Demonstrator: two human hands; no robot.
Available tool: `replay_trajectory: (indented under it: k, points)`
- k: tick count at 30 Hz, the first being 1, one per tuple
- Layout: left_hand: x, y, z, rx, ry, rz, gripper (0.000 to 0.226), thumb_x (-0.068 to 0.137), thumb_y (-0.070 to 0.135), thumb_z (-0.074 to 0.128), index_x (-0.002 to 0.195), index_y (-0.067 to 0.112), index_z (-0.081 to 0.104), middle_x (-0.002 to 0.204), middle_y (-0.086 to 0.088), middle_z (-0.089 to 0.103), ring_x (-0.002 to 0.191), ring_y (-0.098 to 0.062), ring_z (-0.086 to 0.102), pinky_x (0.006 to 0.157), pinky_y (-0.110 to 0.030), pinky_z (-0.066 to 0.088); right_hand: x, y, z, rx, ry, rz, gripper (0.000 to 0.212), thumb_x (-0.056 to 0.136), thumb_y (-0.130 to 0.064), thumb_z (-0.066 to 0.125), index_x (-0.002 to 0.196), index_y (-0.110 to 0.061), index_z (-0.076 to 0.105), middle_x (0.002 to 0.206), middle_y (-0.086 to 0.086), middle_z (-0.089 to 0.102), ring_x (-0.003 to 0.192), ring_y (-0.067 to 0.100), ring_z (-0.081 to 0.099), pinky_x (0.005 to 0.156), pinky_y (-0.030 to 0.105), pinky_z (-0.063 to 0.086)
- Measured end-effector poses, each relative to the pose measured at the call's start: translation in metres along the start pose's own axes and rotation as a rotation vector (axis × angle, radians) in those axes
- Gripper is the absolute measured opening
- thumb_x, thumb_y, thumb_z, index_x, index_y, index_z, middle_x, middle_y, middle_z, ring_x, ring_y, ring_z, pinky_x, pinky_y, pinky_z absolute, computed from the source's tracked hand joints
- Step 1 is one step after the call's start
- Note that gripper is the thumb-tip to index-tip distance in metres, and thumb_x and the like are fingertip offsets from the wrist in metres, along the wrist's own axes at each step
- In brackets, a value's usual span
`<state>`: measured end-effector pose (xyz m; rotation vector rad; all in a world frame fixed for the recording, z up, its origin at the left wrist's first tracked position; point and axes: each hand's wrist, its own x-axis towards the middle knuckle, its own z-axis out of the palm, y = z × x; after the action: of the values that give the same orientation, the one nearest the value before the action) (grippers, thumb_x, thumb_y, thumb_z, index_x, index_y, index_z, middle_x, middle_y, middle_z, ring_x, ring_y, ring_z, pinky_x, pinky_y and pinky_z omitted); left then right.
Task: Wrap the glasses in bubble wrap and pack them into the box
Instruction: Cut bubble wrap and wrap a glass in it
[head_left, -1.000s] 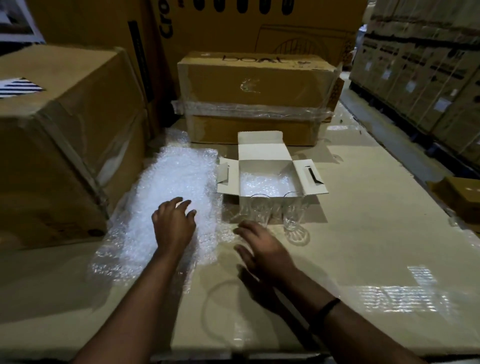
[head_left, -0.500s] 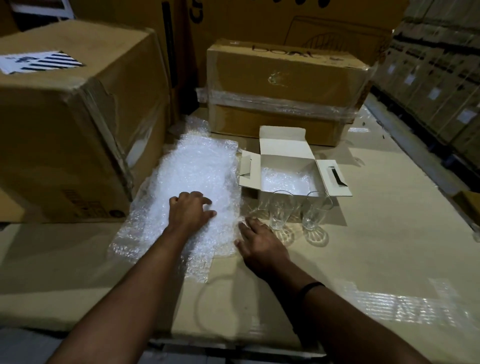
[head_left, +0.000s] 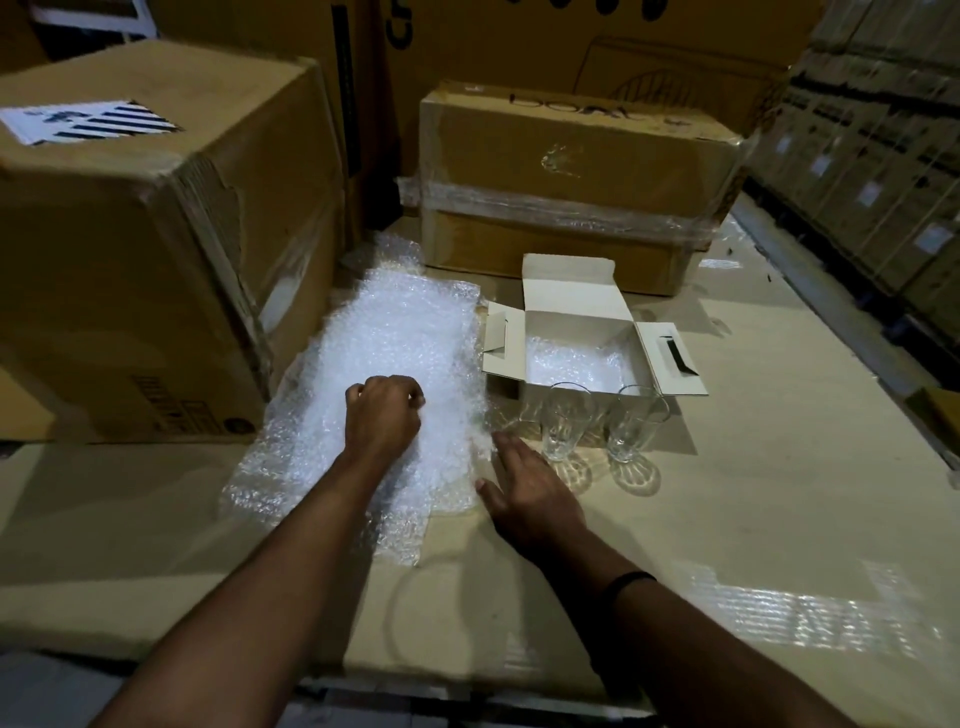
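Observation:
A sheet of bubble wrap (head_left: 395, 343) lies spread on the cardboard surface. My left hand (head_left: 384, 415) rests on its middle with fingers curled into the wrap. My right hand (head_left: 530, 493) lies flat, fingers straight, at the sheet's right edge. Two clear glasses (head_left: 563, 421) (head_left: 631, 423) stand upright just right of my right hand, in front of a small white box (head_left: 576, 317). The box is open, flaps out, with bubble wrap lining its bottom.
A large brown carton (head_left: 135, 249) stands at the left, touching the sheet. A taped carton (head_left: 571, 187) sits behind the white box. Stacked cartons (head_left: 883, 156) line the right side. The cardboard work surface (head_left: 753, 519) extends to the right and front.
My left hand's fingers have curled from flat into the bubble wrap. My right hand has moved in against the sheet's right edge. The camera has come closer.

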<state>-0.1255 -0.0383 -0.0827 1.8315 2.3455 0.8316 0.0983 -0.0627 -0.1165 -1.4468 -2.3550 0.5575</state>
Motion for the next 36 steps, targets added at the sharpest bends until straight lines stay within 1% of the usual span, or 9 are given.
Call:
replay_trajectory:
  k: [4,12,15,18,20,24,30,34,36]
  points:
    - [-0.009,0.002,-0.011,-0.214,0.193,-0.015,0.004,0.089,0.013,0.066,0.089,0.014,0.07,0.095,-0.001,0.072,0.098,-0.028,0.06,0.089,-0.039,0.035,-0.001,-0.002,-0.002,0.067,0.017,0.038,0.069,0.094,-0.049,0.047,0.152,-0.024,0.022,0.157,-0.002,0.03,0.143,0.015,0.027,0.115,0.029,0.023]
    - [-0.036,0.009,-0.026,-0.437,0.171,0.021,0.007,0.093,0.018,0.065,0.089,0.013,0.068,0.087,0.002,0.072,0.087,-0.018,0.067,0.085,-0.038,0.05,0.017,-0.033,-0.026,0.593,0.087,0.095,0.068,0.088,-0.055,0.058,0.147,-0.027,0.036,0.132,-0.01,0.053,0.113,0.006,0.054,0.091,0.02,0.041]
    - [-0.04,0.001,-0.02,-0.3,0.041,0.043,0.015,0.092,0.027,0.066,0.104,0.019,0.07,0.106,0.001,0.072,0.105,-0.021,0.064,0.098,-0.044,0.044,0.041,-0.041,-0.019,0.636,0.099,0.181,0.044,0.087,-0.04,0.068,0.126,-0.023,0.059,0.112,-0.004,0.07,0.098,0.014,0.067,0.082,0.029,0.053]
    - [-0.045,-0.018,-0.018,0.016,-0.067,0.012,0.048,0.09,0.044,0.064,0.134,0.027,0.055,0.144,-0.001,0.051,0.138,-0.026,0.038,0.11,-0.044,0.023,0.048,-0.038,-0.017,0.475,0.065,0.287,0.021,0.082,-0.032,0.07,0.097,-0.017,0.067,0.093,0.001,0.071,0.089,0.023,0.067,0.068,0.027,0.047]
    - [-0.046,-0.031,-0.02,0.205,-0.189,-0.085,0.065,0.09,0.057,0.055,0.147,0.03,0.038,0.157,-0.002,0.032,0.147,-0.025,0.019,0.114,-0.046,0.013,0.045,-0.035,-0.018,0.245,0.042,0.296,0.029,0.077,-0.034,0.072,0.1,-0.02,0.06,0.101,0.004,0.066,0.095,0.028,0.063,0.076,0.032,0.049]
    - [-0.043,-0.043,-0.019,0.133,-0.139,-0.192,0.068,0.093,0.058,0.049,0.15,0.024,0.033,0.159,-0.013,0.024,0.146,-0.031,0.021,0.115,-0.044,0.019,0.035,-0.039,-0.008,0.008,0.122,0.066,0.076,0.084,-0.029,0.067,0.148,-0.024,0.026,0.144,0.015,0.04,0.126,0.034,0.044,0.102,0.042,0.042]
    - [-0.021,-0.039,-0.032,-0.161,0.036,-0.393,0.069,0.086,0.023,0.073,0.146,0.014,0.041,0.132,-0.021,0.059,0.124,-0.038,0.052,0.105,-0.047,0.04,0.032,-0.031,0.018,-0.163,-0.032,0.01,0.048,0.096,-0.046,0.041,0.14,-0.027,0.047,0.152,0.011,0.036,0.136,0.029,0.036,0.111,0.037,0.026]
    - [0.002,-0.049,-0.027,-0.436,0.006,-0.572,0.1,0.074,0.001,0.081,0.153,0.016,0.023,0.142,-0.02,0.049,0.121,-0.037,0.054,0.1,-0.052,0.046,0.031,-0.028,0.023,-0.163,0.005,-0.001,0.051,0.094,-0.049,0.038,0.139,-0.029,0.05,0.153,0.009,0.037,0.136,0.028,0.037,0.112,0.037,0.025]
    - [0.009,-0.049,-0.029,-0.63,0.01,-0.66,0.099,0.077,-0.008,0.075,0.154,0.014,0.017,0.144,-0.018,0.045,0.12,-0.038,0.054,0.099,-0.049,0.047,0.031,-0.029,0.023,-0.143,0.004,0.002,0.048,0.096,-0.046,0.04,0.14,-0.029,0.049,0.155,0.009,0.033,0.139,0.027,0.034,0.114,0.035,0.023]
